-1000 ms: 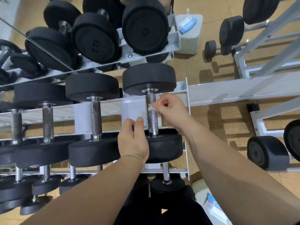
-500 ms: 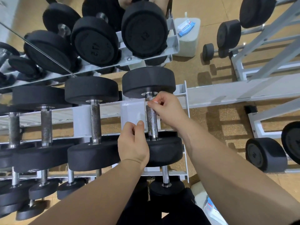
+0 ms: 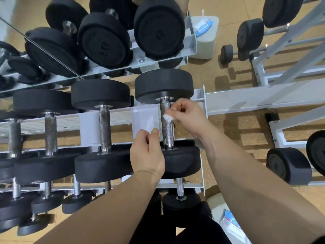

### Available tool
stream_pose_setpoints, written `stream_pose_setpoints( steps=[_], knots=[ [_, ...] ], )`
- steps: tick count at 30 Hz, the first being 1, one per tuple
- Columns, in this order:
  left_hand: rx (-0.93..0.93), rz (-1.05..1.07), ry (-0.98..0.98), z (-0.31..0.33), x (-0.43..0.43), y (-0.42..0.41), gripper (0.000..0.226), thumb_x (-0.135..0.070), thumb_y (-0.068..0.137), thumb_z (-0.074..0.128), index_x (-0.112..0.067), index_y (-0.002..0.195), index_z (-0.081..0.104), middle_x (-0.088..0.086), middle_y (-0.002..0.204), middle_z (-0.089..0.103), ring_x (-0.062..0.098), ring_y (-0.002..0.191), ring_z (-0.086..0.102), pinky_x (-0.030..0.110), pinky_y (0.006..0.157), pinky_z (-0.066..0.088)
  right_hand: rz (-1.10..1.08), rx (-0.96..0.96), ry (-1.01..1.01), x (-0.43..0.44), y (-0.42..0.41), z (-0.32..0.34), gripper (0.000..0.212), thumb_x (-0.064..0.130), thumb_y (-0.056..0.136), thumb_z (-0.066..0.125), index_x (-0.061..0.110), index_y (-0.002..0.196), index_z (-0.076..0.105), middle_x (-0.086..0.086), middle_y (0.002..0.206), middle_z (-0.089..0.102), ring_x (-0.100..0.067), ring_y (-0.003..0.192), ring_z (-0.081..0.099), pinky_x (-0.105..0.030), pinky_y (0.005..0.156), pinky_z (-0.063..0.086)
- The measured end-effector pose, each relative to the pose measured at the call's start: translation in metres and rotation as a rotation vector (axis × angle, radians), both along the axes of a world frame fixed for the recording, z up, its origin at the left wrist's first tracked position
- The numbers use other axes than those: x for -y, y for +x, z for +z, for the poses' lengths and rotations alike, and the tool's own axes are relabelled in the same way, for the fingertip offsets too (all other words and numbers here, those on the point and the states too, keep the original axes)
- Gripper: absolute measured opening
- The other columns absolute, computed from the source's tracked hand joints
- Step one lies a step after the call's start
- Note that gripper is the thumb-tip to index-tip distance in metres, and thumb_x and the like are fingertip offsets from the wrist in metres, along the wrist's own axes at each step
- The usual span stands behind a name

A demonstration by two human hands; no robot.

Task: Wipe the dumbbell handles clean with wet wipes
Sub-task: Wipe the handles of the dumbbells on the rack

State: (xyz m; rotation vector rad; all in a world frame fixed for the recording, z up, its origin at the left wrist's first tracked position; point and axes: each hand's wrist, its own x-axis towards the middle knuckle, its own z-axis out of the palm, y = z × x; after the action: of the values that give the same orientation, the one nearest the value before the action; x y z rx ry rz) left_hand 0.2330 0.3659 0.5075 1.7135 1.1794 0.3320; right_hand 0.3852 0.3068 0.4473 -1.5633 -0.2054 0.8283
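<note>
On the rack [image 3: 200, 95], the end dumbbell [image 3: 163, 85] lies in the middle tier, its handle [image 3: 167, 134] running toward the person. The right hand [image 3: 189, 117] has slid back down from the far collar to the handle's upper part, fingers pinching a balled wipe [image 3: 168, 118] against the steel. I judge this a scrubbing stroke, with the near half still to cover. The left hand [image 3: 147, 154] stays beside the near end, fingers curled; whether they hold anything, I cannot tell.
</note>
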Motion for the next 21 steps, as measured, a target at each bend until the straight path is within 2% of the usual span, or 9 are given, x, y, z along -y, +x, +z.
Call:
stream_pose_setpoints(
  steps=[3, 6, 9, 11, 15, 17, 19, 21],
  knots=[
    [-0.005, 0.005, 0.003, -0.002, 0.000, 0.000, 0.051, -0.053, 0.086, 0.043, -0.003, 0.078, 0.041, -0.004, 0.064, 0.037, 0.009, 0.057, 0.032, 0.027, 0.058, 0.030, -0.062, -0.013, 0.048, 0.001, -0.009, -0.009, 0.020, 0.019, 0.080, 0.080, 0.023, 0.076, 0.060, -0.001, 0.074, 0.053, -0.018, 0.070, 0.048, -0.036, 0.069, 0.043],
    [0.001, 0.000, 0.013, -0.002, -0.001, 0.000, 0.049, -0.051, 0.090, 0.046, -0.004, 0.077, 0.042, -0.004, 0.064, 0.038, 0.007, 0.056, 0.033, 0.025, 0.058, 0.030, 0.054, 0.047, -0.011, 0.018, -0.020, -0.010, 0.023, 0.025, 0.071, 0.086, 0.027, 0.079, 0.064, 0.000, 0.079, 0.059, -0.015, 0.073, 0.052, -0.037, 0.073, 0.048],
    [0.002, 0.000, 0.004, -0.003, 0.000, -0.001, 0.044, -0.042, 0.100, 0.050, -0.005, 0.076, 0.042, -0.005, 0.062, 0.038, 0.008, 0.055, 0.033, 0.030, 0.061, 0.031, 0.195, 0.122, -0.124, 0.023, -0.016, 0.000, 0.020, 0.018, 0.073, 0.085, 0.026, 0.079, 0.068, 0.002, 0.080, 0.065, -0.010, 0.071, 0.055, -0.039, 0.075, 0.052],
    [0.007, 0.003, -0.018, 0.000, 0.000, -0.001, 0.044, -0.046, 0.097, 0.049, -0.010, 0.074, 0.040, -0.011, 0.057, 0.036, 0.008, 0.054, 0.032, 0.032, 0.060, 0.031, 0.201, 0.177, -0.148, 0.014, -0.007, 0.010, 0.019, 0.011, 0.077, 0.081, 0.025, 0.082, 0.069, 0.005, 0.078, 0.064, -0.005, 0.067, 0.053, -0.033, 0.072, 0.050],
    [0.013, 0.004, -0.017, 0.000, 0.000, -0.003, 0.043, -0.048, 0.097, 0.047, -0.016, 0.071, 0.037, -0.011, 0.054, 0.036, 0.008, 0.053, 0.033, 0.033, 0.059, 0.030, -0.066, 0.297, -0.190, -0.014, -0.006, 0.020, 0.017, 0.017, 0.079, 0.081, 0.024, 0.086, 0.068, 0.012, 0.081, 0.066, 0.004, 0.068, 0.059, -0.011, 0.067, 0.047],
    [0.015, -0.002, -0.004, -0.001, -0.001, -0.004, 0.046, -0.060, 0.088, 0.041, -0.018, 0.070, 0.038, -0.009, 0.057, 0.036, 0.010, 0.054, 0.034, 0.034, 0.058, 0.032, -0.131, 0.351, -0.218, -0.014, -0.017, 0.017, 0.019, 0.020, 0.077, 0.083, 0.022, 0.087, 0.067, 0.009, 0.083, 0.068, 0.000, 0.073, 0.061, -0.010, 0.065, 0.046],
    [0.018, -0.016, 0.022, -0.003, -0.002, -0.005, 0.049, -0.066, 0.082, 0.035, -0.019, 0.070, 0.039, -0.007, 0.060, 0.039, 0.013, 0.057, 0.036, 0.037, 0.058, 0.036, -0.011, 0.480, -0.238, -0.003, -0.025, 0.017, 0.017, 0.020, 0.076, 0.084, 0.020, 0.082, 0.068, 0.006, 0.082, 0.067, -0.006, 0.074, 0.061, -0.016, 0.066, 0.047],
    [-0.003, -0.031, 0.042, -0.007, -0.005, -0.005, 0.048, -0.066, 0.080, 0.033, -0.019, 0.069, 0.039, -0.005, 0.063, 0.043, 0.018, 0.061, 0.041, 0.042, 0.062, 0.040, 0.236, 0.669, -0.285, 0.002, -0.027, 0.023, 0.013, 0.018, 0.076, 0.084, 0.017, 0.076, 0.071, 0.004, 0.079, 0.064, -0.007, 0.074, 0.058, -0.018, 0.066, 0.044]
  ],
)
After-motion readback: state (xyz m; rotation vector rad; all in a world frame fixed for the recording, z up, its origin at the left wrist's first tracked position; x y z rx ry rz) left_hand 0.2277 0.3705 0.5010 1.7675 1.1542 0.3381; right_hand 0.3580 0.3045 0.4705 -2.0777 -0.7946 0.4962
